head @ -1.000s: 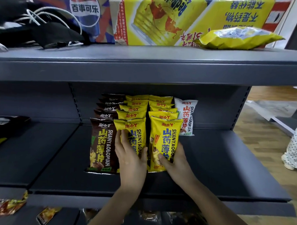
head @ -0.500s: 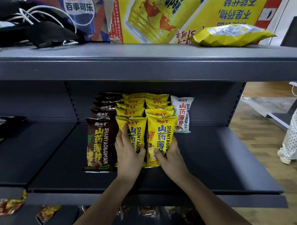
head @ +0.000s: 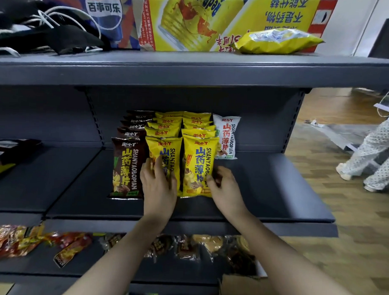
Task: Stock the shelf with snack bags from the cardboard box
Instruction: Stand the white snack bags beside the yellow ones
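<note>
On the dark grey middle shelf (head: 275, 194) stand rows of snack bags: a brown row (head: 126, 167), two yellow rows and one white bag (head: 226, 137) at the back right. My left hand (head: 158, 185) lies flat against the front yellow bag of the left row (head: 164, 150). My right hand (head: 224, 190) touches the lower right edge of the front yellow bag of the right row (head: 198, 165), fingers curled. The corner of a cardboard box (head: 239, 288) shows at the bottom, below my right forearm.
The top shelf holds a yellow carton (head: 215, 20), a loose yellow bag (head: 279, 41) and black cloth with cords (head: 45, 29). The lower shelf (head: 96, 265) carries mixed snack packs. A person in dotted trousers (head: 374, 158) stands on the wooden floor at right.
Both hands have stayed on the two front yellow bags, shifting slightly; my right fingers have slid to the bag's lower right edge. The camera has pulled back, showing the lower shelf and box.
</note>
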`<state>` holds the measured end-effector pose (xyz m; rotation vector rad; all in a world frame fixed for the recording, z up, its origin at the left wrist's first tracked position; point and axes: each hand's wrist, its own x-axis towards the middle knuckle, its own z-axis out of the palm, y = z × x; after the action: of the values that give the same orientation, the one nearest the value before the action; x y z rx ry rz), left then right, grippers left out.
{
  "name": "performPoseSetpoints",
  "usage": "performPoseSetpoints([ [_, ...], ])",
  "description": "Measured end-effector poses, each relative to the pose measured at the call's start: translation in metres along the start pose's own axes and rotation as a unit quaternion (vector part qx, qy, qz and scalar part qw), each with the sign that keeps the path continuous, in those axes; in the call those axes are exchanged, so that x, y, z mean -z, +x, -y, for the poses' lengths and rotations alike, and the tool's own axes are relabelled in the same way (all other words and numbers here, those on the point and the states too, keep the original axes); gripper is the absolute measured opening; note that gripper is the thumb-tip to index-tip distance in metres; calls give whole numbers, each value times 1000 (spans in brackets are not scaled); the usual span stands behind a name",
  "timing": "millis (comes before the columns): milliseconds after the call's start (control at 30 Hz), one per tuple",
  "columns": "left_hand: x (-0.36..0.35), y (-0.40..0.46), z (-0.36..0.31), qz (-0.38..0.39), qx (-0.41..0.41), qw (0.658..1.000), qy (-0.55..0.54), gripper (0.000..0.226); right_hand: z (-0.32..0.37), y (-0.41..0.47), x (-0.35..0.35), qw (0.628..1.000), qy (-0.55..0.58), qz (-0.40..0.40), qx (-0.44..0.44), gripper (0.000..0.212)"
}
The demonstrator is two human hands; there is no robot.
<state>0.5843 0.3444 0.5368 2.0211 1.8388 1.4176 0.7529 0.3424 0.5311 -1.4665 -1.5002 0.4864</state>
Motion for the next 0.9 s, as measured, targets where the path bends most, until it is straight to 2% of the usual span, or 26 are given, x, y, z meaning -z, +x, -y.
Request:
performPoseSetpoints([
  [133,6,-20,-15,7,-32,999,1,50,1,-20,24,1000,-21,-20,12,38],
  [267,10,-54,-43,43,-54,998,5,34,1,-51,54,999,-28,-13,14,35],
  [400,5,-106,-72,96,-106,990,-18,34,-12,-95,84,1000,-21,6,-4,31],
  [567,-13,-170,-88,181,-121,975,-35,29,-42,-154,117,998,-51,29,-22,29],
  [733,-47,-212,-87,299,-153,942,0,27,-73,-204,134,987,-88,79,-111,32],
  [900,-81,-239,-81,433,-124,892,44,32,-112,-232,133,969,-137,126,-164,28],
])
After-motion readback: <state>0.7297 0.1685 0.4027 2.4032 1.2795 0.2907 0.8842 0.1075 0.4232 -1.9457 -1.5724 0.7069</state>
